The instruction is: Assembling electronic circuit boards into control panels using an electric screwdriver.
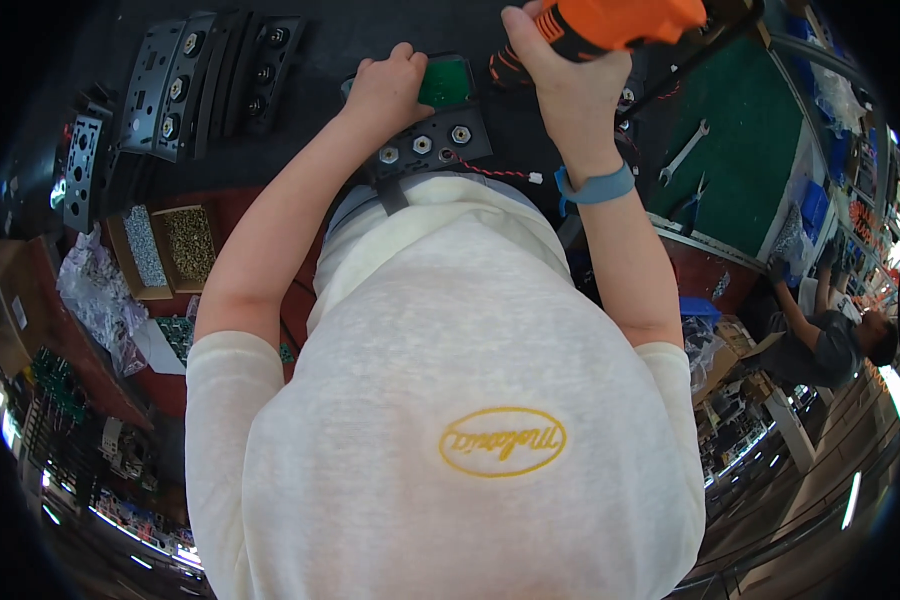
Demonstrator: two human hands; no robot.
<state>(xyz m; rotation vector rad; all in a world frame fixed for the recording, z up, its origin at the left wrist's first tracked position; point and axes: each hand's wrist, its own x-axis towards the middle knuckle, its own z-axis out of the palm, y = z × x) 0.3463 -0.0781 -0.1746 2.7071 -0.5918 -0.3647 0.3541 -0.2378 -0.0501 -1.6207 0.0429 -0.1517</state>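
A black panel (470, 142) with several round metal fittings and a green rectangular part (444, 82) lies on the bench in front of me. My left hand (385, 88) rests over the panel's left side, fingers bent and thumb beside the green part, holding the panel. What lies under the palm is hidden. A red-and-black twisted wire (485, 170) with a white connector trails off the panel's near edge. In my right hand (582, 95) an orange-and-black power screwdriver (610, 25) is gripped above the bench, to the right of the panel. Its far end is cut off by the frame edge.
More black panels (160, 90) stand stacked at the left. Boxes of silver screws (144, 245) and brass parts (188, 243) sit near them. On the green mat (735, 140) lie a wrench (684, 152) and pliers (692, 200). Another person (830, 330) is far right.
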